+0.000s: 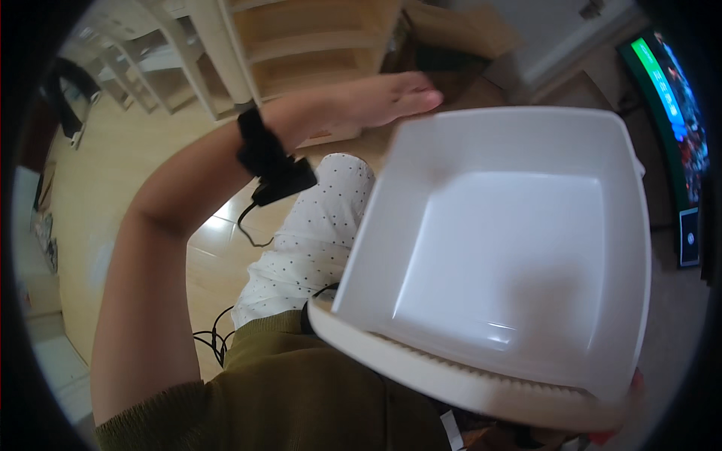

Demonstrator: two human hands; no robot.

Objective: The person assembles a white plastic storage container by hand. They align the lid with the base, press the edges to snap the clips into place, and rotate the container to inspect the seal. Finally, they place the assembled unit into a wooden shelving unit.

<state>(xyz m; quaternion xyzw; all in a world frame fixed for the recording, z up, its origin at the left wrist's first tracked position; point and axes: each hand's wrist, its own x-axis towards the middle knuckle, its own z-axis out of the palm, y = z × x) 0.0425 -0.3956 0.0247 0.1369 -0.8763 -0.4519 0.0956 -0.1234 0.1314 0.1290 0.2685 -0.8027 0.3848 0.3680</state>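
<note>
White bin [496,240], round-cornered, glossy inside, cream along one side.

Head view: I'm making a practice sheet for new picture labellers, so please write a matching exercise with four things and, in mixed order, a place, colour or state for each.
Things
1. Box
2. Left hand
3. Trousers
4. Large screen

Descriptions
A. White with dark dots
B. Lit, near the right rim of the picture
C. Plain white, its open side facing the camera
D. By the upper left corner of the box in the picture

Right pairs: 1-C, 2-D, 3-A, 4-B
</note>
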